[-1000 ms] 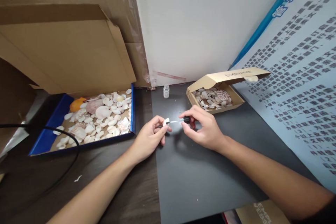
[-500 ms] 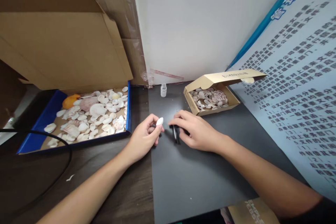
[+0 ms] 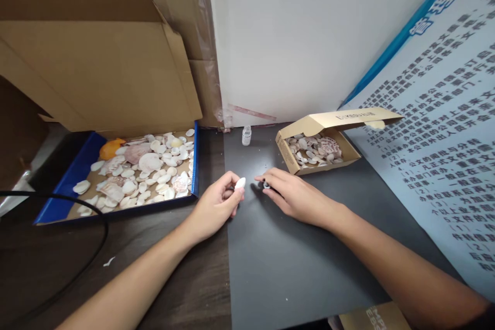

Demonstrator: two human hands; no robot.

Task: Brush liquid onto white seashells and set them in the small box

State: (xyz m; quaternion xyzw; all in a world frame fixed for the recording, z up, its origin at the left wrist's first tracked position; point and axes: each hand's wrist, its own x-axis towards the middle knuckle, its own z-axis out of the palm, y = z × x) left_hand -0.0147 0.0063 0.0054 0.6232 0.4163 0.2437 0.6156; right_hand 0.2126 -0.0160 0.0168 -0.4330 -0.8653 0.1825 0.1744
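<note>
My left hand (image 3: 218,201) pinches a small white seashell (image 3: 240,183) between thumb and fingertips, above the left edge of the dark grey mat. Just to the right, my right hand (image 3: 294,193) is closed around a small dark tool (image 3: 266,184). Only its greyish end shows between the fingers, so its kind is unclear. Shell and tool are apart. To the left of my left hand lies a blue-edged cardboard box (image 3: 195,160), its lid raised, full of mostly white seashells (image 3: 150,162) and one orange shell (image 3: 111,148).
A small clear glass vial (image 3: 246,135) with a label stands near the white wall panel. Behind my right hand sits an open cardboard box (image 3: 294,161) holding more shells. A black cable (image 3: 103,237) curves across the left side. A poster with printed characters (image 3: 436,113) leans at the right.
My right hand has turned the dark tool, which showed lengthwise below the fingers before and now shows only its end. My left hand keeps the shell. The view has shifted slightly.
</note>
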